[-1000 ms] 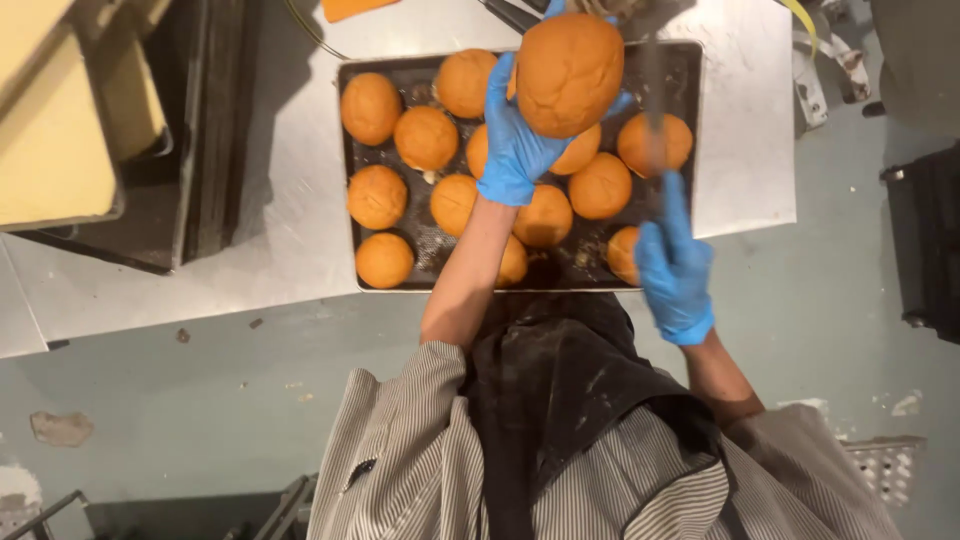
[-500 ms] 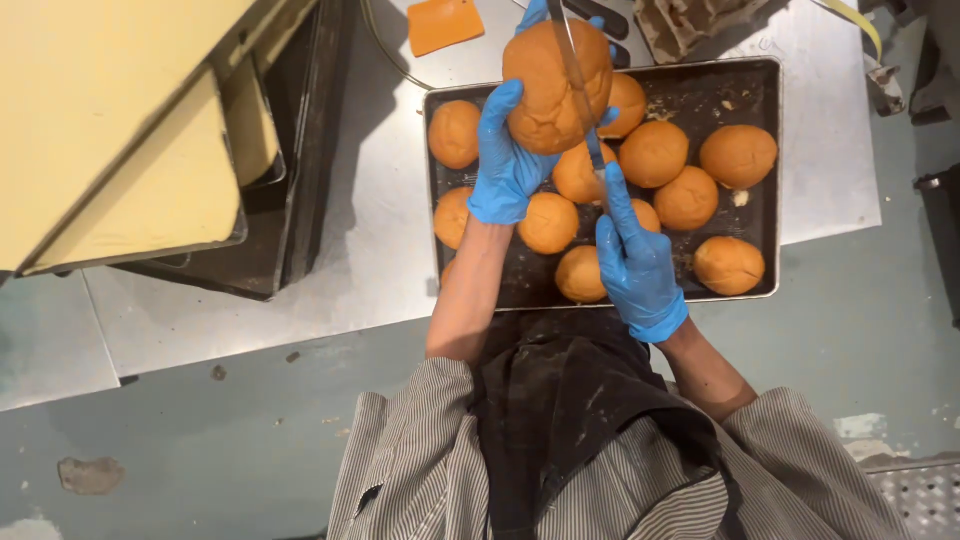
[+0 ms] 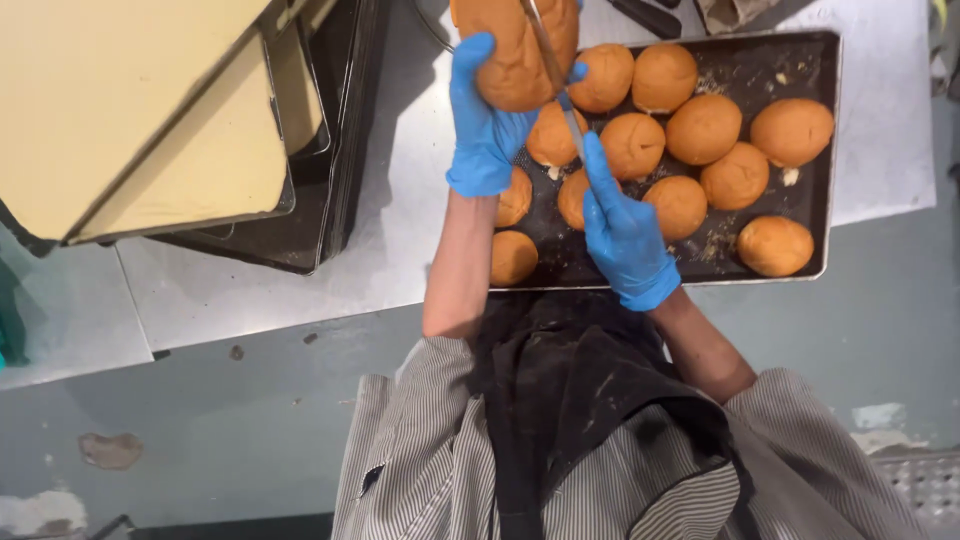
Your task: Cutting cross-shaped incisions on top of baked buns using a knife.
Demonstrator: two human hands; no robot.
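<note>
My left hand, in a blue glove, holds a golden-brown bun raised above the tray, near the top edge of the view. My right hand, also gloved in blue, grips a knife whose thin blade runs up into the side of the held bun. Below both hands sits a dark baking tray with several round buns on it and crumbs between them.
The tray rests on a steel worktop. To the left stands a stack of dark empty trays and yellow boards. A grey floor lies below the counter edge. I wear a striped shirt and a black apron.
The right hand came up from beside the tray and set the knife blade into the bun. The view shifted, so the tray now sits further right.
</note>
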